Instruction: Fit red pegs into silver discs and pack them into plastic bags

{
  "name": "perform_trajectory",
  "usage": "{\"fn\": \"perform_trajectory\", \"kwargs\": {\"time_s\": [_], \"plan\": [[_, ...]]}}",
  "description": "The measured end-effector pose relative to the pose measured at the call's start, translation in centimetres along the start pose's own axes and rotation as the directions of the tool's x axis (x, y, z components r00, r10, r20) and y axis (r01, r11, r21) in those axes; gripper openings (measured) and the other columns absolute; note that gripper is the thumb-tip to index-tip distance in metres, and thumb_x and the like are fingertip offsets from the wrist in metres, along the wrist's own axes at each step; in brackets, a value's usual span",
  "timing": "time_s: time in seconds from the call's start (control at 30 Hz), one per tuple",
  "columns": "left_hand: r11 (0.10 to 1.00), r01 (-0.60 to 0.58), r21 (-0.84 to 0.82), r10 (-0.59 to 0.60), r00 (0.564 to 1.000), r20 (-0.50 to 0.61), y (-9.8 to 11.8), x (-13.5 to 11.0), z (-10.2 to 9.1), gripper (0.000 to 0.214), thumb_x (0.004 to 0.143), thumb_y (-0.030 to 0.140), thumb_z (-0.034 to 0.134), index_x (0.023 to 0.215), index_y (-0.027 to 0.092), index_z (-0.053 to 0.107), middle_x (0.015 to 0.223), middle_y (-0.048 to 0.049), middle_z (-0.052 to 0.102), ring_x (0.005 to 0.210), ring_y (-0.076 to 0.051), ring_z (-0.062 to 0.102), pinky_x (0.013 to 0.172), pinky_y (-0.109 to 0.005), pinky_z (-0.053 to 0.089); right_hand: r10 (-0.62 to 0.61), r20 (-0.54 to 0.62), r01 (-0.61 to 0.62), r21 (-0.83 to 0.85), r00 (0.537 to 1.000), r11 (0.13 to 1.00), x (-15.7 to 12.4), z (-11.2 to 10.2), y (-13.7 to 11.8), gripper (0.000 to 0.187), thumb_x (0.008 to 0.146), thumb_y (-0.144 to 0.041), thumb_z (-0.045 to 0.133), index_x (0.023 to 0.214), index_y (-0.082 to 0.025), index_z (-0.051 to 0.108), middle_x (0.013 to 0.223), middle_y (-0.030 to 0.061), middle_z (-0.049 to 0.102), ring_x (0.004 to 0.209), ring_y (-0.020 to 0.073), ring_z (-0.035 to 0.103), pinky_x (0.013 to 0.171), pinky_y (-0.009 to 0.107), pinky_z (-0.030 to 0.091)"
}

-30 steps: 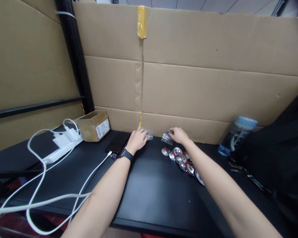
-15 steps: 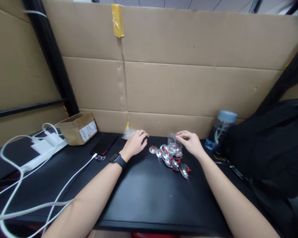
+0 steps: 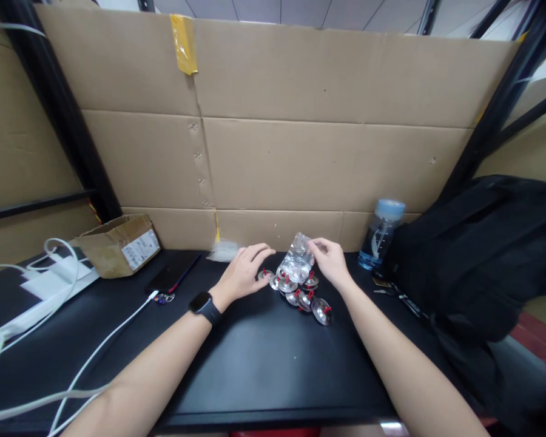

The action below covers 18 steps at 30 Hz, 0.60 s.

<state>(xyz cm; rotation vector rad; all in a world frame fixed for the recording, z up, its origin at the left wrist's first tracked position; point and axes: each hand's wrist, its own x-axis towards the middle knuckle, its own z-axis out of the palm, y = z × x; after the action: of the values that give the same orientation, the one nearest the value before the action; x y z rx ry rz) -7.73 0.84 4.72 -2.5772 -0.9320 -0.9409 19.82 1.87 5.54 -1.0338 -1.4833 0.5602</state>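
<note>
My right hand pinches the top of a small clear plastic bag with shiny parts inside, holding it just above a pile of several silver metal discs with red tips on the black table. My left hand, with a black watch on its wrist, lies flat on the table with fingers stretched out, its fingertips beside the leftmost disc. A second clear bag lies behind the left hand near the cardboard wall.
A blue-lidded water bottle and a black bag stand at the right. A dark phone, a small cardboard box, a white charger and white cables lie at the left. Cardboard panels wall the back.
My right hand has lifted the clear bag and drawn it over the discs. My left hand let go of the other bag and slid right toward the discs. The view swung right.
</note>
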Motion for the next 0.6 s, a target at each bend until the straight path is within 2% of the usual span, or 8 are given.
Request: {"fn": "perform_trajectory", "kwargs": {"time_s": [0.07, 0.17, 0.27, 0.33, 0.43, 0.5, 0.6], "plan": [[0.996, -0.085, 0.002, 0.085, 0.996, 0.029, 1.5, 0.4, -0.2, 0.049, 0.089, 0.034, 0.065, 0.136, 0.023, 0.054, 0.139, -0.0135, 0.057, 0.129, -0.029, 0.053, 0.104, -0.042, 0.042, -0.002, 0.054, 0.0, 0.036, 0.999, 0.999, -0.6, 1.0, -0.6, 0.033, 0.087, -0.052, 0.067, 0.086, -0.019, 0.072, 0.07, 0.0043, 0.072, 0.053, 0.0183, 0.063, 0.055, 0.029, 0.049], [0.982, -0.183, 0.036, 0.181, 0.982, 0.057, 3.1, 0.6, 0.1, 0.036, 0.094, 0.036, 0.062, 0.128, 0.023, 0.06, 0.135, -0.0116, 0.062, 0.124, -0.027, 0.056, 0.098, -0.041, 0.041, -0.011, 0.116, 0.0, 0.099, 0.993, 0.995, -1.4, 2.2, -1.5, 0.033, 0.087, -0.051, 0.067, 0.088, -0.019, 0.071, 0.07, 0.005, 0.073, 0.058, 0.0203, 0.067, 0.057, 0.03, 0.052], [0.973, -0.208, 0.099, 0.207, 0.978, 0.022, 3.5, 0.7, 0.7, 0.022, 0.101, 0.024, 0.052, 0.118, 0.022, 0.065, 0.122, -0.0087, 0.07, 0.108, -0.022, 0.063, 0.089, -0.037, 0.041, -0.024, 0.173, 0.002, 0.128, 0.985, 0.992, -1.8, 2.9, -1.9, 0.032, 0.087, -0.05, 0.068, 0.09, -0.019, 0.07, 0.072, 0.0051, 0.073, 0.065, 0.021, 0.069, 0.062, 0.031, 0.055], [0.972, -0.201, 0.125, 0.202, 0.979, 0.004, 2.9, 0.8, 0.8, 0.019, 0.101, 0.02, 0.05, 0.11, 0.022, 0.068, 0.109, -0.0066, 0.074, 0.096, -0.019, 0.065, 0.084, -0.036, 0.04, -0.041, 0.199, 0.015, 0.132, 0.979, 0.991, -1.8, 3.1, -1.9, 0.031, 0.086, -0.048, 0.069, 0.095, -0.019, 0.07, 0.08, 0.0059, 0.075, 0.072, 0.0208, 0.071, 0.068, 0.031, 0.056], [0.98, -0.134, 0.147, 0.137, 0.991, -0.013, 0.7, 0.8, -0.3, 0.016, 0.098, 0.02, 0.055, 0.1, 0.022, 0.07, 0.097, -0.0033, 0.076, 0.087, -0.018, 0.067, 0.08, -0.036, 0.04, -0.073, 0.178, 0.059, 0.081, 0.981, 0.995, -1.6, 2.9, -1.7, 0.03, 0.088, -0.045, 0.067, 0.104, -0.02, 0.07, 0.098, 0.0073, 0.075, 0.088, 0.0209, 0.07, 0.075, 0.031, 0.056], [0.984, -0.011, 0.177, 0.022, 0.998, -0.059, -1.4, 0.6, -1.9, 0.014, 0.095, 0.02, 0.059, 0.095, 0.023, 0.072, 0.096, -0.0021, 0.077, 0.087, -0.018, 0.068, 0.081, -0.035, 0.041, -0.085, 0.151, 0.086, 0.004, 0.985, 0.996, -1.3, 2.5, -1.5, 0.027, 0.091, -0.043, 0.063, 0.105, -0.02, 0.07, 0.102, 0.0074, 0.074, 0.091, 0.0209, 0.069, 0.074, 0.03, 0.054], [0.956, 0.185, 0.229, -0.165, 0.981, -0.101, -4.4, -0.2, -4.1, 0.01, 0.091, 0.023, 0.064, 0.093, 0.024, 0.074, 0.096, -0.0023, 0.078, 0.089, -0.022, 0.07, 0.078, -0.034, 0.044, -0.121, 0.147, 0.142, -0.143, 0.982, 0.979, -1.0, 1.7, -0.9, 0.02, 0.091, -0.034, 0.061, 0.102, -0.02, 0.069, 0.1, 0.0068, 0.073, 0.087, 0.02, 0.067, 0.069, 0.03, 0.051]]}}
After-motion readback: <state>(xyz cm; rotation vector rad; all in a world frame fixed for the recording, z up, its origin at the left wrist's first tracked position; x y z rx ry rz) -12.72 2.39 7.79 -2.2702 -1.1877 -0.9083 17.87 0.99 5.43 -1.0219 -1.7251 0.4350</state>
